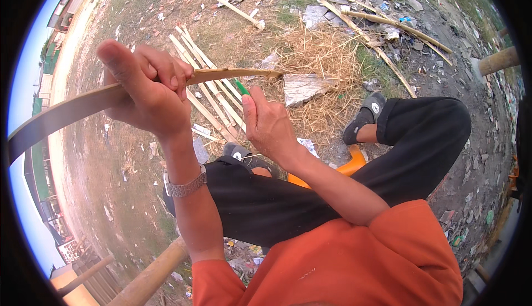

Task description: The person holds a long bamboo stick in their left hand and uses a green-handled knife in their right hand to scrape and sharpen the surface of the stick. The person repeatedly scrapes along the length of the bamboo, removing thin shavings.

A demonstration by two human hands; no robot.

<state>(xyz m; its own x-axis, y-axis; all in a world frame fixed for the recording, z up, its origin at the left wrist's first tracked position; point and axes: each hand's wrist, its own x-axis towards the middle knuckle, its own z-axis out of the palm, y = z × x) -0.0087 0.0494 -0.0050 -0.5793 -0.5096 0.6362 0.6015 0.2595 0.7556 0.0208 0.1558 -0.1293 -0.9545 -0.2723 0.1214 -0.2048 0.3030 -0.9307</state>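
Observation:
A long, curved strip of split bamboo [72, 106] runs from the left rim across to the middle of the view. My left hand [152, 87] is closed around it, with the thumb pointing up and away. The strip's far end lies over or close to a pale, flat-topped block [307, 88] on the ground. Just below the strip, my right hand [271, 126] is closed on a small green-handled tool [241, 87]. Only the green part shows above the fist; the rest is hidden, so its kind cannot be made out.
Several pale split bamboo strips [213, 92] lie beyond my hands. Straw-like shavings [316, 48] surround the block. Longer bamboo pieces [382, 56] and broken slabs lie at the far right. An orange plastic piece [352, 164] shows between my legs. A bamboo pole [149, 275] stands lower left.

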